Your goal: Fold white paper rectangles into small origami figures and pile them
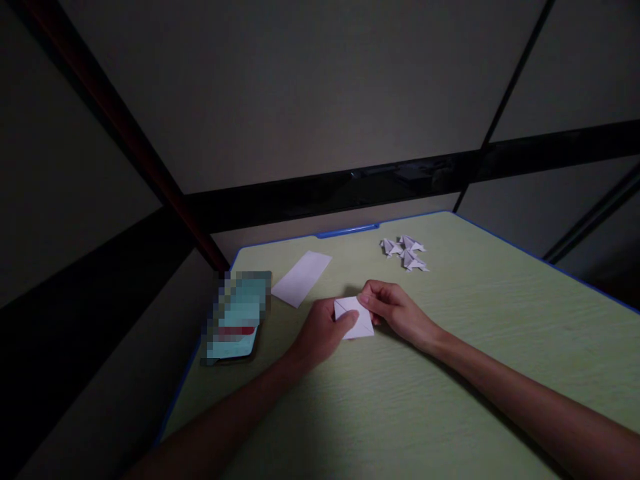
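Observation:
A small square of folded white paper (361, 325) with diagonal crease lines is held up just over the table, between my two hands. My left hand (323, 331) grips its left side, the thumb lying flat across the front and the other fingers hidden behind. At the top right corner, my right hand (393, 308) pinches the paper between thumb and curled fingers. Beyond my hands, several small folded paper figures (413, 259) with pointed ends sit close together on the table. A flat white paper strip (303, 279) lies beyond my left hand.
A phone (240, 317) with a lit, blurred-out screen rests at the table's left edge. The light green table (475, 320) has a blue rim, with a blue bar (349, 231) at its far edge. Panelled walls (320, 100) stand close behind and to the left.

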`<state>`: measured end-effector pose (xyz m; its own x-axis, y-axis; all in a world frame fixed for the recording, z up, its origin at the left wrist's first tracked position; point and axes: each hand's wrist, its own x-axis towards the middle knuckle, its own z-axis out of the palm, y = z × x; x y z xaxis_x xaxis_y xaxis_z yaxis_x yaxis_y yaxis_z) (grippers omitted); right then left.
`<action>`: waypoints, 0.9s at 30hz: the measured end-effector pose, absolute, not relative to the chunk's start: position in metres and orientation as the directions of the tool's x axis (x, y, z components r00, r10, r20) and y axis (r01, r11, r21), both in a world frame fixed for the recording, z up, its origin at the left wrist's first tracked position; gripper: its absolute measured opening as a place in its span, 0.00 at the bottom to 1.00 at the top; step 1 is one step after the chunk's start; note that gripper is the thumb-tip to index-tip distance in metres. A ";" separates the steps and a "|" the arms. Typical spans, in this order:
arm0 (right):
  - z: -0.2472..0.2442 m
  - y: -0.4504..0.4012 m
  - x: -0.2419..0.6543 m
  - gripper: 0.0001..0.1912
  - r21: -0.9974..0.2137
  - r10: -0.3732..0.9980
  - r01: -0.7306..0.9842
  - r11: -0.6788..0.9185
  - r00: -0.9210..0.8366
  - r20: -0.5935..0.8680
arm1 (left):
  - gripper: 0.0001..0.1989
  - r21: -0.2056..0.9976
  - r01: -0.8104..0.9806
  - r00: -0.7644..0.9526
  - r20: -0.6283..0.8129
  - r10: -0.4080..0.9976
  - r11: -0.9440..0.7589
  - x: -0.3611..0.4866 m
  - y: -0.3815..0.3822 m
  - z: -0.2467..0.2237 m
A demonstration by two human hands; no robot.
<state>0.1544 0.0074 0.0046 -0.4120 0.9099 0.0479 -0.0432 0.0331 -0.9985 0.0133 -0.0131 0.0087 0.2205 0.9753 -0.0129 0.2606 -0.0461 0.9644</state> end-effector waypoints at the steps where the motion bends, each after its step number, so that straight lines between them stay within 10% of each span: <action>1: 0.004 0.007 0.154 0.17 -0.998 0.909 -0.036 0.044 -0.413 0.055 | 0.08 0.968 0.247 0.230 -0.016 0.973 -0.043 0.013 -0.013 0.008; 27: 0.009 0.006 0.156 0.17 -0.999 0.871 0.042 0.018 -0.492 -0.005 | 0.10 1.000 0.025 0.175 -0.008 0.984 0.004 0.012 -0.011 0.005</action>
<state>0.1557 0.0064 0.0086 -0.4921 0.8705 -0.0048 0.0418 0.0182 -0.9990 0.0124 -0.0107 0.0049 0.1753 0.9845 -0.0083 0.0247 0.0041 0.9997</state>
